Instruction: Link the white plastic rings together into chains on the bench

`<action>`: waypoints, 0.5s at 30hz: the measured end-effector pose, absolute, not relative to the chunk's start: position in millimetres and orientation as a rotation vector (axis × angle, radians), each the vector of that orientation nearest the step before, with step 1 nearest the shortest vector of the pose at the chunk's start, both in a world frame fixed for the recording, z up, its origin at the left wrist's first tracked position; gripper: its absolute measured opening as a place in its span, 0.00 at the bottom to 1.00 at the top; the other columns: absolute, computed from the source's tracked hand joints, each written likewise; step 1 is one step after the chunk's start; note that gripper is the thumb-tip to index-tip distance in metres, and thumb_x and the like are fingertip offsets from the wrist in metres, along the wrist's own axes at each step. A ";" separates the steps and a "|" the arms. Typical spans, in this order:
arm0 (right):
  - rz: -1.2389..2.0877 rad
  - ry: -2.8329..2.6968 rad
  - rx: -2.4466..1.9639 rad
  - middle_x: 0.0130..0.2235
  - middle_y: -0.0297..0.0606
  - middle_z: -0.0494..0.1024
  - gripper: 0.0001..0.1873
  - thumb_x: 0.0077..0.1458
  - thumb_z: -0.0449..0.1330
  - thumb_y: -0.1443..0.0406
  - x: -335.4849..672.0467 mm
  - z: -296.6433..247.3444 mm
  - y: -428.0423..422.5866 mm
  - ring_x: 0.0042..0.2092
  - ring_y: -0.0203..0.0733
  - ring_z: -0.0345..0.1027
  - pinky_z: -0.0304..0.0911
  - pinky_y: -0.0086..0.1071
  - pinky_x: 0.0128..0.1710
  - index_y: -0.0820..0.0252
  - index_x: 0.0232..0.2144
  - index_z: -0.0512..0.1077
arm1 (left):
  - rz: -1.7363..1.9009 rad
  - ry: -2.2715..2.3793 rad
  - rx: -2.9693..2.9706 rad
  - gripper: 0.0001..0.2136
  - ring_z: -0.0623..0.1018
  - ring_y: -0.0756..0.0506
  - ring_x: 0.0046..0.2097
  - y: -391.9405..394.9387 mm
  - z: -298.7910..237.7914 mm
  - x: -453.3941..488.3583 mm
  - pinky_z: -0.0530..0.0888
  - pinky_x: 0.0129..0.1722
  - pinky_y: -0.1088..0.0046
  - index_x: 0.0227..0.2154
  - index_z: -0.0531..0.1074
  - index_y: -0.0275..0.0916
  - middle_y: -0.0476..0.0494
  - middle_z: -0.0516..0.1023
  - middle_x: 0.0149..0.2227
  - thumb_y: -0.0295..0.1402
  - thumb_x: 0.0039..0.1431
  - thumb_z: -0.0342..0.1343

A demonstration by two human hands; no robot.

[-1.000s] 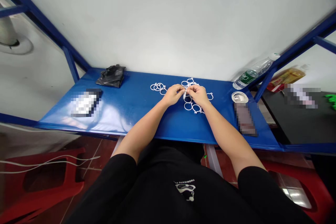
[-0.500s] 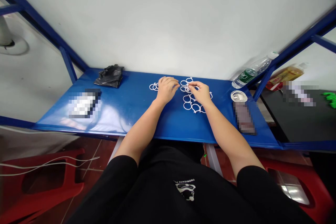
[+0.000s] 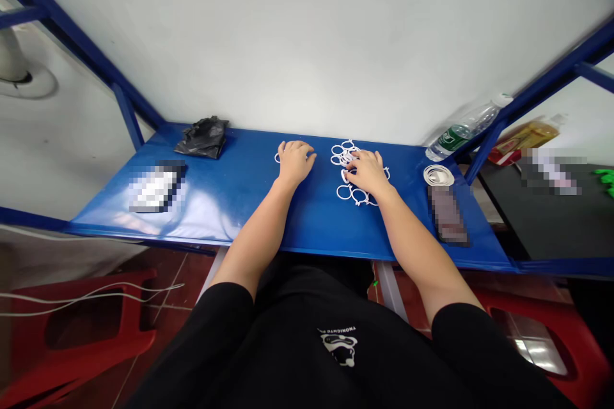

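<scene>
My left hand [image 3: 294,160] lies flat on the blue table [image 3: 240,198], fingers stretched over a small group of white plastic rings [image 3: 277,157], of which only the left edge shows. My right hand [image 3: 368,170] rests palm down on a loose pile of white rings [image 3: 344,152], its fingertips touching the rings in the middle of the pile. More white rings [image 3: 355,195] lie just in front of that hand. Neither hand has anything lifted off the table.
A crumpled black bag [image 3: 204,136] sits at the back left. A flat blurred item [image 3: 156,188] lies at the left. A roll of white tape [image 3: 437,175], a dark flat object [image 3: 448,216] and a lying water bottle [image 3: 465,126] are at the right. Red stools [image 3: 71,332] stand below.
Both hands held a ring together in front of the pile. They parted: the left went to the small group of rings and flattened there, the right went onto the pile.
</scene>
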State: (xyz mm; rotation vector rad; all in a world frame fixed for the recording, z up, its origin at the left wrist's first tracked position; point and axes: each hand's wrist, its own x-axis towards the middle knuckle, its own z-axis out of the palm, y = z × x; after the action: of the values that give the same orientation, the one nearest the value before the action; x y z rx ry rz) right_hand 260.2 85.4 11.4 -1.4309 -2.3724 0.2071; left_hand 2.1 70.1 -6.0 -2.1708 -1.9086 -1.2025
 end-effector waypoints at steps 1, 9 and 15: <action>0.210 -2.374 -1.425 0.63 0.44 0.76 0.05 0.56 0.68 0.60 259.9 11.6 85.0 0.69 0.67 0.59 0.39 0.75 0.71 0.53 0.31 0.83 | -1.220 -1.865 -2.232 0.03 0.78 0.34 0.55 68.4 -4.0 6.7 0.66 0.65 0.43 0.39 0.82 0.44 0.40 0.84 0.49 0.33 0.65 0.64; 0.294 -2.221 -1.281 0.59 0.42 0.80 0.04 0.54 0.66 0.60 249.1 16.8 77.9 0.65 0.61 0.67 0.44 0.70 0.72 0.52 0.31 0.81 | -1.461 -1.601 -2.701 0.07 0.84 0.43 0.44 51.3 3.4 39.3 0.79 0.51 0.63 0.41 0.82 0.41 0.43 0.86 0.42 0.37 0.69 0.61; 0.318 -2.102 -1.215 0.49 0.39 0.85 0.05 0.54 0.65 0.63 244.9 22.0 73.9 0.57 0.56 0.75 0.46 0.67 0.72 0.51 0.35 0.78 | -1.805 -1.624 -2.830 0.09 0.86 0.46 0.39 50.8 -4.7 47.7 0.82 0.44 0.69 0.44 0.82 0.39 0.44 0.87 0.41 0.35 0.64 0.64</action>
State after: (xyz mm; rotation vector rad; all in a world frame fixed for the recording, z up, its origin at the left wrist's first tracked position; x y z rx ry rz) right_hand 244.9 73.9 22.0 -1.2148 -2.1015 0.3183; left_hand 47.7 50.8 -4.7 -2.8297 -1.6242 -1.8048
